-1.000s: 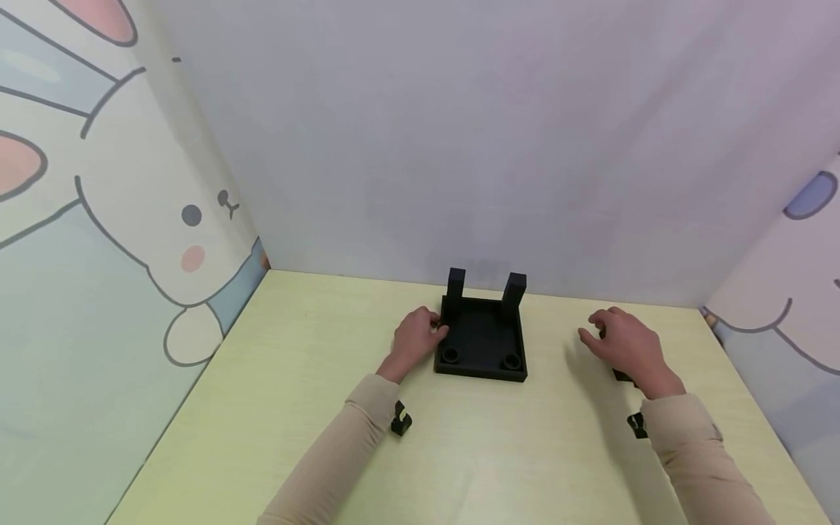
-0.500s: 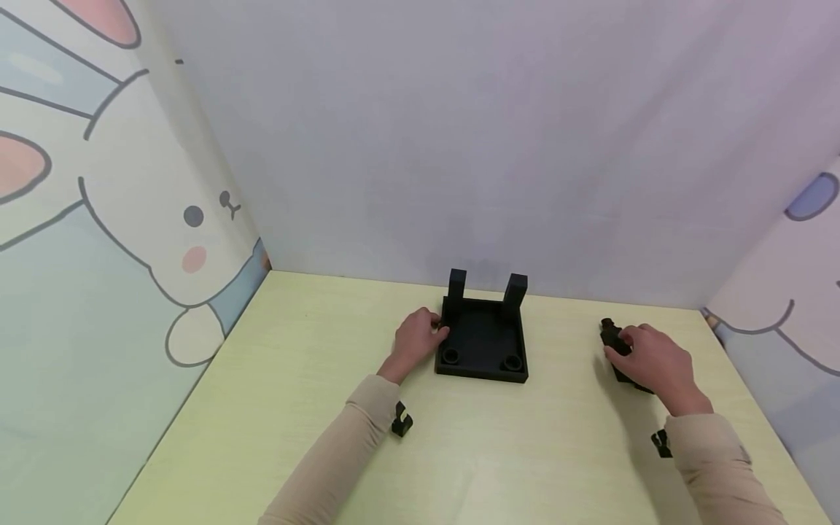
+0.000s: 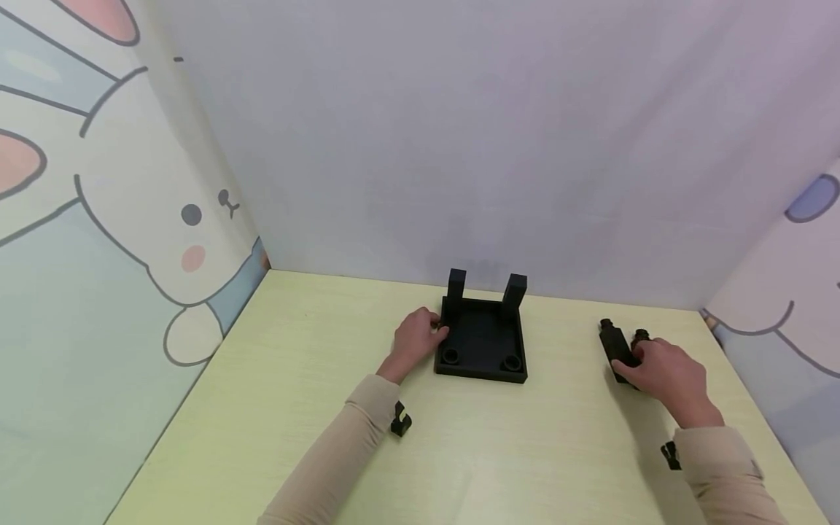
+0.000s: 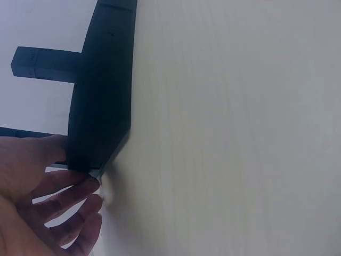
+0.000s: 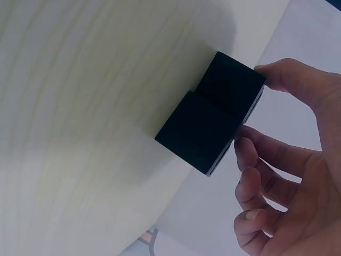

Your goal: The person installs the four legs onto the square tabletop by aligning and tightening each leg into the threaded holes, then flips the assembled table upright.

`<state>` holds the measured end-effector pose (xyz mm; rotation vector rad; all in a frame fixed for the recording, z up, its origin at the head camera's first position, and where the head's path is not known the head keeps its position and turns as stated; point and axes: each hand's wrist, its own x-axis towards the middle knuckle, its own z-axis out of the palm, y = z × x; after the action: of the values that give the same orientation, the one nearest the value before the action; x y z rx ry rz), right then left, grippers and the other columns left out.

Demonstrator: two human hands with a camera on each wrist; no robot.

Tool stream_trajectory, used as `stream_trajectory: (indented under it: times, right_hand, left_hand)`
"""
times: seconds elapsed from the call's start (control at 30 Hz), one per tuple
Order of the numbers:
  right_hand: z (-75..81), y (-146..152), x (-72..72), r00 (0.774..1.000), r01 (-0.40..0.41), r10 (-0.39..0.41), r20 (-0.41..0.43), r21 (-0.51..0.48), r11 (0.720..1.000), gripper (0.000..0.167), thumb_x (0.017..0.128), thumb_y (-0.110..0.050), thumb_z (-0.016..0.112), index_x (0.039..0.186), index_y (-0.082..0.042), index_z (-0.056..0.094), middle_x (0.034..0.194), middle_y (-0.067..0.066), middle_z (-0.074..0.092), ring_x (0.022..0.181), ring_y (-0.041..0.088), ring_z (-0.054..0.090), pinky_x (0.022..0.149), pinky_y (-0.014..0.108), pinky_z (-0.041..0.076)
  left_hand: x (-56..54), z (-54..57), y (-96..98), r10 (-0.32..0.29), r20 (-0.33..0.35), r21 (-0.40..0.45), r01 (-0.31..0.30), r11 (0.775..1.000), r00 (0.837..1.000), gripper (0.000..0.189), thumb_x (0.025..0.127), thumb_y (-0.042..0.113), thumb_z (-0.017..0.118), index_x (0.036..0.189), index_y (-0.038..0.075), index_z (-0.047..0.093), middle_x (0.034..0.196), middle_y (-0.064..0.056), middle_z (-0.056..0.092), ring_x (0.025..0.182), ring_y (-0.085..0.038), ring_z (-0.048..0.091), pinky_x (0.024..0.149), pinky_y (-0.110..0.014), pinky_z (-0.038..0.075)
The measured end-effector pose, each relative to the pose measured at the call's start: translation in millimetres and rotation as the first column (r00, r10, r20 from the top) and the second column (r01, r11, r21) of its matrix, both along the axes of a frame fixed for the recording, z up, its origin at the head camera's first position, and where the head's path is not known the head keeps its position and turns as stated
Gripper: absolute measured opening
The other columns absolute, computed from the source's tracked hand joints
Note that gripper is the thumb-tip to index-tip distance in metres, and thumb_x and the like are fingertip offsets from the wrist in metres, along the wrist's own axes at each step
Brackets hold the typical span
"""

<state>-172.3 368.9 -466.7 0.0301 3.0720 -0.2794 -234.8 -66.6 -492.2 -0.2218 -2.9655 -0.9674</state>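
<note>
A black square tabletop (image 3: 481, 339) lies underside up on the table, two legs (image 3: 514, 292) upright in its far corners and round sockets (image 3: 450, 356) in its near corners. My left hand (image 3: 416, 339) pinches its left edge, thumb inside the rim. To the right, two loose black square legs lie side by side, knobbed ends pointing away. My right hand (image 3: 671, 375) grips the left loose leg (image 3: 615, 346), thumb on its left side; the fingers partly cover the right loose leg (image 3: 642, 335). In the right wrist view, their flat ends (image 5: 200, 130) show, slightly offset.
The pale wood-grain table (image 3: 512, 459) meets a plain light wall (image 3: 485, 146) at its far edge. Rabbit-printed side walls (image 3: 125, 211) stand left and right. Small black clips (image 3: 401, 421) sit at both sleeve cuffs.
My right hand has moved right and toward me, down onto the two loose legs, and more of them shows now. The left hand and the tabletop stay put.
</note>
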Motion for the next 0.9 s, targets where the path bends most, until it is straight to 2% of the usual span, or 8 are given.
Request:
stream_trajectory:
  times: [0.1, 0.17, 0.33, 0.43, 0.57, 0.7, 0.8, 0.9]
  right_hand:
    - [-1.5, -1.9, 0.3, 1.000, 0.011, -0.011, 0.008, -0.007, 1.000, 0.049, 0.089, -0.055, 0.068, 0.067, -0.014, 0.050, 0.071, 0.006, 0.050, 0.065, 0.021, 0.047, 0.051, 0.036, 0.031]
    - [-2.0, -3.4, 0.4, 1.000, 0.010, -0.010, 0.011, -0.010, 1.000, 0.050, 0.089, -0.055, 0.067, 0.064, -0.016, 0.046, 0.068, 0.004, 0.047, 0.063, 0.019, 0.046, 0.051, 0.036, 0.030]
    - [-2.5, -6.5, 0.7, 1.000, 0.016, -0.016, 0.014, -0.011, 1.000, 0.049, 0.088, -0.050, 0.066, 0.062, -0.016, 0.044, 0.065, 0.003, 0.045, 0.061, 0.018, 0.045, 0.050, 0.035, 0.030]
    - [-2.8, -7.6, 1.6, 1.000, 0.026, -0.026, -0.012, -0.014, 1.000, 0.045, 0.088, -0.048, 0.066, 0.063, -0.016, 0.046, 0.069, 0.004, 0.047, 0.062, 0.018, 0.044, 0.050, 0.035, 0.029]
    - [-2.0, -10.1, 2.4, 0.996, 0.038, -0.041, -0.078, -0.030, 0.999, 0.039, 0.088, -0.045, 0.067, 0.077, -0.008, 0.061, 0.083, 0.013, 0.057, 0.066, 0.021, 0.050, 0.050, 0.034, 0.031]
    - [1.5, -15.6, 0.5, 0.984, 0.036, -0.046, -0.174, -0.059, 0.998, 0.046, 0.088, -0.044, 0.071, 0.099, 0.000, 0.071, 0.100, 0.021, 0.063, 0.072, 0.028, 0.060, 0.050, 0.032, 0.036]
    - [6.0, -20.8, -3.6, 0.972, 0.029, -0.046, -0.231, -0.077, 0.997, 0.049, 0.087, -0.045, 0.072, 0.103, 0.001, 0.072, 0.106, 0.023, 0.064, 0.076, 0.032, 0.062, 0.050, 0.032, 0.037]
    - [12.2, -26.7, -8.6, 0.966, 0.022, -0.044, -0.253, -0.089, 0.996, 0.049, 0.088, -0.047, 0.071, 0.104, -0.001, 0.071, 0.110, 0.023, 0.064, 0.081, 0.035, 0.063, 0.051, 0.032, 0.038]
  left_hand:
    - [-0.1, 0.0, -0.3, 0.004, -0.001, 0.003, -0.004, 1.000, 1.000, 0.027, 0.094, 0.026, 0.072, 0.112, 0.006, 0.077, 0.108, -0.010, 0.072, 0.096, -0.024, 0.069, 0.078, -0.042, 0.058]
    - [-0.1, -0.1, -0.4, 0.005, 0.000, 0.004, -0.005, 1.000, 1.000, 0.028, 0.095, 0.026, 0.072, 0.112, 0.006, 0.077, 0.109, -0.010, 0.072, 0.096, -0.025, 0.069, 0.078, -0.042, 0.058]
    - [-0.1, -1.2, 0.5, 0.000, 0.004, -0.001, 0.000, 1.000, 1.000, 0.028, 0.095, 0.026, 0.071, 0.114, 0.006, 0.077, 0.109, -0.010, 0.072, 0.097, -0.024, 0.069, 0.079, -0.041, 0.058]
    - [0.1, -1.5, 1.2, -0.007, 0.001, -0.003, 0.007, 1.000, 1.000, 0.028, 0.095, 0.026, 0.071, 0.113, 0.007, 0.077, 0.108, -0.010, 0.072, 0.097, -0.024, 0.069, 0.078, -0.041, 0.058]
    - [0.2, -1.5, 1.6, -0.016, 0.002, -0.011, 0.016, 1.000, 1.000, 0.026, 0.095, 0.026, 0.071, 0.112, 0.007, 0.078, 0.108, -0.010, 0.072, 0.095, -0.024, 0.069, 0.077, -0.040, 0.057]
    - [0.5, -1.0, 0.9, -0.014, 0.003, -0.009, 0.014, 1.000, 1.000, 0.026, 0.095, 0.026, 0.071, 0.111, 0.008, 0.078, 0.107, -0.010, 0.072, 0.094, -0.023, 0.068, 0.076, -0.039, 0.057]
    - [0.8, -0.3, 0.1, -0.014, 0.002, -0.002, 0.014, 1.000, 1.000, 0.025, 0.095, 0.026, 0.071, 0.111, 0.007, 0.078, 0.108, -0.010, 0.072, 0.094, -0.023, 0.068, 0.076, -0.039, 0.057]
    - [0.3, 0.0, -0.2, -0.013, 0.001, -0.001, 0.013, 1.000, 1.000, 0.025, 0.095, 0.026, 0.070, 0.111, 0.007, 0.078, 0.109, -0.010, 0.072, 0.095, -0.024, 0.069, 0.076, -0.039, 0.057]
